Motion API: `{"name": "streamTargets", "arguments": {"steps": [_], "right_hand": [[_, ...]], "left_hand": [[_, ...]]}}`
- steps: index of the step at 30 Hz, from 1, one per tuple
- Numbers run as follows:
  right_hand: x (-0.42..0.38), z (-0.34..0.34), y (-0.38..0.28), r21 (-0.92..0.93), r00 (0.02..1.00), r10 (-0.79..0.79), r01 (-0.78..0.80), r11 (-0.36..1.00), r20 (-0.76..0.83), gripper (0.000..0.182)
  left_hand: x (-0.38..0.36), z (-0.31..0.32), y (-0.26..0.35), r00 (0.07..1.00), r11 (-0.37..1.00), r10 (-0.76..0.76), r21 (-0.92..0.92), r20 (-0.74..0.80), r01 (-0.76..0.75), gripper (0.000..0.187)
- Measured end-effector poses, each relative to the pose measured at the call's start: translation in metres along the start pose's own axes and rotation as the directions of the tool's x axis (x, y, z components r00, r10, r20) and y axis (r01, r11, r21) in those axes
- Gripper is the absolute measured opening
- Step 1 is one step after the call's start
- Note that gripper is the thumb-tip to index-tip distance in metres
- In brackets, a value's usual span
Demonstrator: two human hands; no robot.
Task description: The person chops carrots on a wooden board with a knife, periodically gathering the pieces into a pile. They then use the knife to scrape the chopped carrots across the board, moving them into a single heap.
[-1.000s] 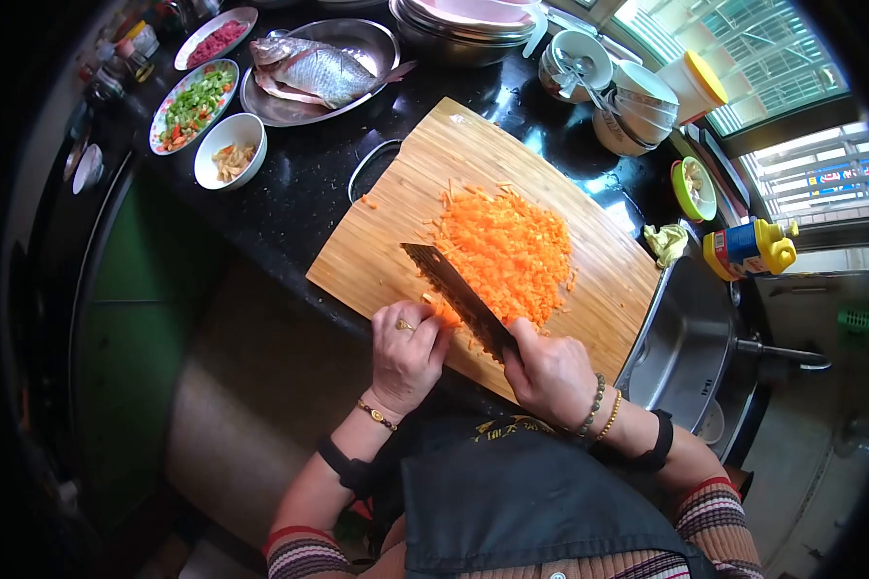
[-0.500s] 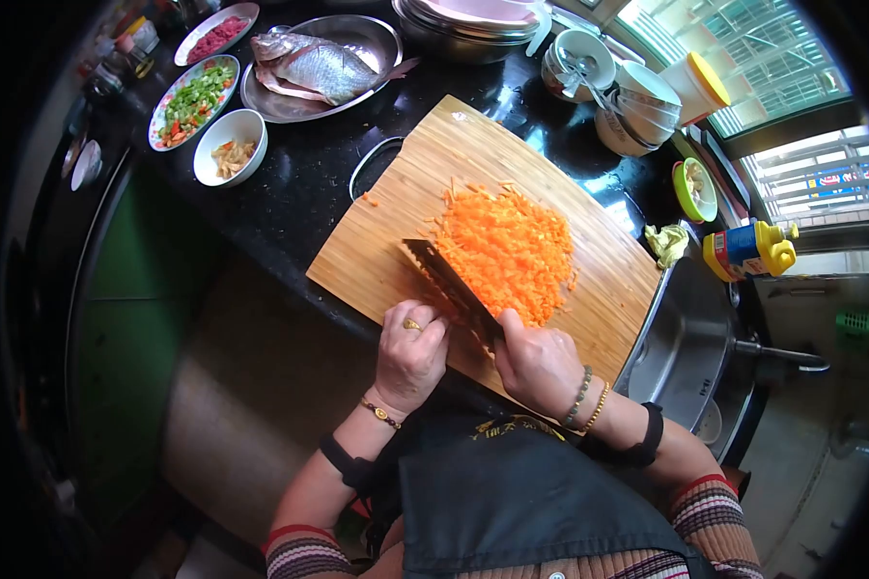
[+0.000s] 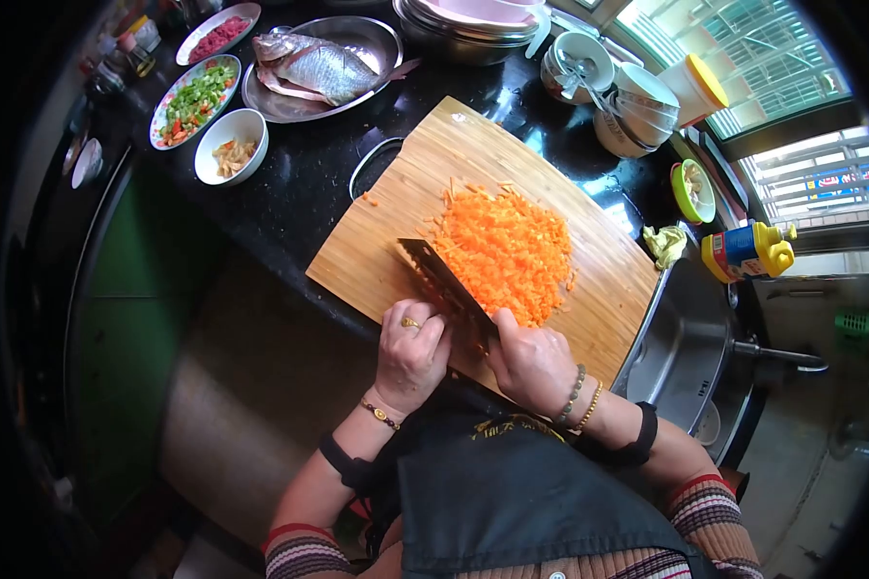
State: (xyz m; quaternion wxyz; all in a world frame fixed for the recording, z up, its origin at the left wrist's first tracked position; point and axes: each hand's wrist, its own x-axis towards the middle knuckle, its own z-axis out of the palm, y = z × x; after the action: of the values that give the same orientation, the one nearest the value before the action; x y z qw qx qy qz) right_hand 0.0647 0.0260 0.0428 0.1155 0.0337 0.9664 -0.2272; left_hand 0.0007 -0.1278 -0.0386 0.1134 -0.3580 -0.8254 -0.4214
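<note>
A heap of finely chopped carrot lies on the wooden cutting board. My right hand grips the handle of a cleaver, whose dark blade slants up and left along the heap's near-left side, with orange bits on its face. My left hand is closed at the board's near edge, just left of the blade. Its fingertips are turned away from view, so anything within them is hidden.
Beyond the board stand a fish on a metal platter, a plate of chopped greens, a white bowl and stacked bowls. A sink and a yellow bottle are at right.
The cleaver and my right hand have shifted slightly left. My left hand stays almost in the same place, and the carrot heap looks nearly unchanged.
</note>
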Motion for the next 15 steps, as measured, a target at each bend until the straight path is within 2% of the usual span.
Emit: {"name": "streamTargets", "arguments": {"steps": [3, 13, 15], "right_hand": [[-0.005, -0.007, -0.002, 0.025, 1.0, -0.005, 0.005, 1.0, -0.006, 0.016], [0.002, 0.003, -0.012, -0.035, 0.998, 0.003, 0.0, 0.999, 0.067, 0.017], [0.002, 0.004, -0.002, -0.008, 0.999, -0.004, 0.004, 1.0, 0.041, 0.017]], "left_hand": [[-0.001, -0.007, 0.007, 0.998, 0.998, -0.059, -0.018, 0.016, 0.06, 0.024], [-0.007, 0.0, -0.001, 0.999, 0.999, -0.025, 0.028, -0.022, 0.026, 0.023], [-0.006, 0.002, -0.001, 1.0, 1.0, -0.011, 0.019, -0.023, 0.011, 0.023]]}}
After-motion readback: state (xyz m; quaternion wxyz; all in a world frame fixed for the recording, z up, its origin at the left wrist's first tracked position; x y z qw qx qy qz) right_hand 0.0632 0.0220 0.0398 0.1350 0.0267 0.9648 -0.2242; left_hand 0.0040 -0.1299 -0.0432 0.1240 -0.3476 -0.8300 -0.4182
